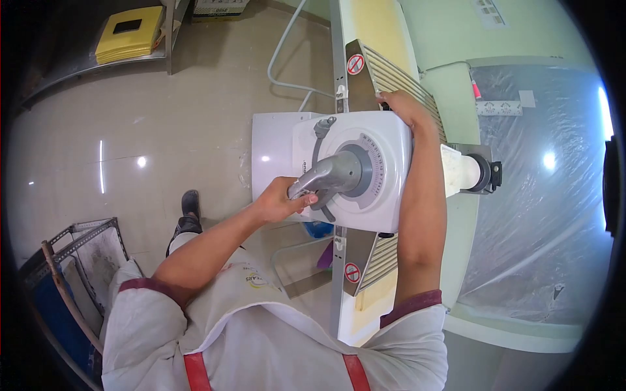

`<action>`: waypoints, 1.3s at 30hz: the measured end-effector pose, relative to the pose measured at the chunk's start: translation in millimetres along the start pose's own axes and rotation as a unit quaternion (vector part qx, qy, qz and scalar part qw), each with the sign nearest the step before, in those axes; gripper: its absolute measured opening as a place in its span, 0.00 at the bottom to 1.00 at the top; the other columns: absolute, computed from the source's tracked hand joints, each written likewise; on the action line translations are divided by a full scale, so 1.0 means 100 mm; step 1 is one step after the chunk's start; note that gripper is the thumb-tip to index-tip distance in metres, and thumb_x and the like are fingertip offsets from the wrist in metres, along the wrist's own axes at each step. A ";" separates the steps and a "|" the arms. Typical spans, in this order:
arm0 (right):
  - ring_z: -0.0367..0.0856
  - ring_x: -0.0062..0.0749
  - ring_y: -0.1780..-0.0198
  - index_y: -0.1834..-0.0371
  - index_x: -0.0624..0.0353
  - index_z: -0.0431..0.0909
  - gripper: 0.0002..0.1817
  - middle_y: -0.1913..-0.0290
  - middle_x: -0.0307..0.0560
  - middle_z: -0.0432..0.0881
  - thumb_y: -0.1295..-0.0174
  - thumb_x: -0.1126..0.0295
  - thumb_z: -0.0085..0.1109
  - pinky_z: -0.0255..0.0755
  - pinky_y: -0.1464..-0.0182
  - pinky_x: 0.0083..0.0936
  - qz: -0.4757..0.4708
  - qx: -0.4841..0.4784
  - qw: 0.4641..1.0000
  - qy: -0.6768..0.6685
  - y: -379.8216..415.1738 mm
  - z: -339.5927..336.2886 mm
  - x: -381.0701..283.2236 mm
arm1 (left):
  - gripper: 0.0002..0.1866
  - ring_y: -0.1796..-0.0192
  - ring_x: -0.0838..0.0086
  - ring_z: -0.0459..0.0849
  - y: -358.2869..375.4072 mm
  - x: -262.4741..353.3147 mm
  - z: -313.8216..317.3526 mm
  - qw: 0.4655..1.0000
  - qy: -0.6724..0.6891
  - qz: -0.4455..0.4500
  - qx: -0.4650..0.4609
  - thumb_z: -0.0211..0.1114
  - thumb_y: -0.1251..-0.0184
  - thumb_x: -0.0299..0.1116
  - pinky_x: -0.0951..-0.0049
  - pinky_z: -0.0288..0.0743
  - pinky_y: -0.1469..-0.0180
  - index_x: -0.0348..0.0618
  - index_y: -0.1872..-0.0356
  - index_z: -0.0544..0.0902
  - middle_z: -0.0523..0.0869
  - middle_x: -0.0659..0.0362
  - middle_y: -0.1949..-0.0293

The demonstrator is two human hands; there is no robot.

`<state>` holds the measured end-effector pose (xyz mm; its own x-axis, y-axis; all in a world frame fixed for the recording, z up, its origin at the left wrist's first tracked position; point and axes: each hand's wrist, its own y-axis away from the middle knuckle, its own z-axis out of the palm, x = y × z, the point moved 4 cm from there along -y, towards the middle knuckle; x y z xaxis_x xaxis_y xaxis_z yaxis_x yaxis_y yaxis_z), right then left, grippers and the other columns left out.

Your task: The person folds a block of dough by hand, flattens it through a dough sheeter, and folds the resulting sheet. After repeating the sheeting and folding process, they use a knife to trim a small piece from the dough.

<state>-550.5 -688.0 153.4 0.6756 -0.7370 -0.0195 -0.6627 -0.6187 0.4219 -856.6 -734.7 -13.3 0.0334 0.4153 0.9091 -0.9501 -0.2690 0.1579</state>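
Glossy floor [124, 124] at left; machine [392, 146] mid-scene, looks heavy, rigid. Its lever [329, 173] seems stiff, smooth, best held at the left end. Left hand [276, 199] wraps that end; right hand [407, 109] half-curled at machine's far-right edge, hold unclear.

I see open floor [156, 120] across the left of the frame, giving a hand room to pass. The white machine [388, 130] blocks the centre, its grey lever [326, 174] jutting out; slatted guards [405, 81] obstruct above and below it.
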 end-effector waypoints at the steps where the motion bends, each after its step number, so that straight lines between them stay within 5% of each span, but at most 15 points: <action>1: 0.80 0.54 0.48 0.54 0.66 0.82 0.26 0.51 0.65 0.82 0.40 0.52 0.53 0.69 0.45 0.38 -0.007 0.016 1.000 0.006 -0.01 -0.03 -0.02 | 0.24 0.72 0.80 0.78 -0.02 0.00 -0.01 1.000 0.005 0.015 -0.003 0.69 0.36 0.47 0.74 0.71 0.69 0.32 0.56 0.80 0.81 0.60 0.74; 9: 0.80 0.54 0.48 0.55 0.63 0.82 0.19 0.54 0.59 0.84 0.41 0.59 0.56 0.71 0.43 0.39 -0.152 0.258 0.946 -0.126 0.61 -0.11 -0.22 | 0.19 0.72 0.78 0.79 -0.03 0.15 0.04 0.985 -0.074 0.092 0.129 0.71 0.39 0.43 0.73 0.74 0.66 0.35 0.60 0.82 0.83 0.59 0.74; 15: 0.70 0.56 0.36 0.46 0.64 0.76 0.22 0.40 0.60 0.75 0.42 0.66 0.60 0.62 0.33 0.43 -0.311 0.388 0.862 -0.098 1.65 0.33 -0.11 | 0.20 0.75 0.76 0.79 -0.02 0.23 0.14 0.986 -0.071 0.044 0.143 0.70 0.38 0.46 0.74 0.76 0.70 0.36 0.66 0.81 0.81 0.58 0.77; 18: 0.69 0.55 0.35 0.46 0.63 0.76 0.20 0.36 0.59 0.72 0.41 0.68 0.58 0.60 0.33 0.45 -0.289 0.380 0.853 -0.213 2.18 0.49 0.12 | 0.19 0.76 0.77 0.79 -0.04 0.17 0.14 0.983 -0.074 0.040 0.164 0.71 0.39 0.45 0.74 0.74 0.72 0.36 0.68 0.80 0.80 0.60 0.78; 24: 0.64 0.57 0.32 0.37 0.63 0.71 0.24 0.33 0.61 0.68 0.38 0.73 0.52 0.58 0.31 0.46 -0.244 0.470 0.824 -0.200 2.73 1.05 0.83 | 0.22 0.78 0.74 0.79 -0.04 0.10 0.12 0.974 -0.100 0.041 0.200 0.70 0.40 0.51 0.72 0.74 0.73 0.38 0.70 0.78 0.79 0.58 0.80; 27: 0.63 0.56 0.32 0.33 0.63 0.67 0.27 0.31 0.64 0.65 0.38 0.75 0.51 0.57 0.31 0.44 -0.255 0.479 0.743 -0.392 2.64 1.32 1.08 | 0.23 0.78 0.74 0.80 -0.03 0.12 0.16 0.969 -0.110 0.044 0.218 0.69 0.40 0.52 0.72 0.74 0.73 0.39 0.70 0.77 0.79 0.58 0.80; 31: 0.69 0.38 0.38 0.31 0.68 0.61 0.28 0.34 0.57 0.66 0.33 0.71 0.51 0.61 0.34 0.32 -0.235 0.410 0.603 -0.642 2.48 1.55 1.07 | 0.23 0.78 0.73 0.80 -0.01 0.12 0.17 0.965 -0.108 0.054 0.233 0.69 0.40 0.52 0.72 0.74 0.73 0.39 0.70 0.77 0.79 0.58 0.80; 37: 0.69 0.30 0.40 0.32 0.68 0.63 0.28 0.39 0.48 0.71 0.29 0.61 0.50 0.61 0.36 0.28 -0.174 0.408 0.599 -0.667 2.37 1.69 1.11 | 0.23 0.77 0.74 0.81 -0.01 0.13 0.16 0.973 -0.088 0.052 0.207 0.70 0.40 0.51 0.72 0.75 0.73 0.39 0.70 0.78 0.81 0.57 0.79; 39: 0.71 0.27 0.44 0.34 0.68 0.65 0.27 0.44 0.45 0.73 0.29 0.59 0.51 0.64 0.40 0.26 -0.081 0.455 0.583 -0.668 2.32 1.83 1.18 | 0.22 0.75 0.73 0.82 -0.02 0.07 0.13 0.980 -0.059 0.048 0.182 0.70 0.39 0.50 0.72 0.76 0.71 0.38 0.69 0.79 0.81 0.58 0.78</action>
<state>-683.8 -967.8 83.3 0.3011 0.1733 -0.9377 -0.9329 -0.1502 -0.3274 -850.5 -742.3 -1.8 0.0059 0.2749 0.9615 -0.7776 -0.6033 0.1772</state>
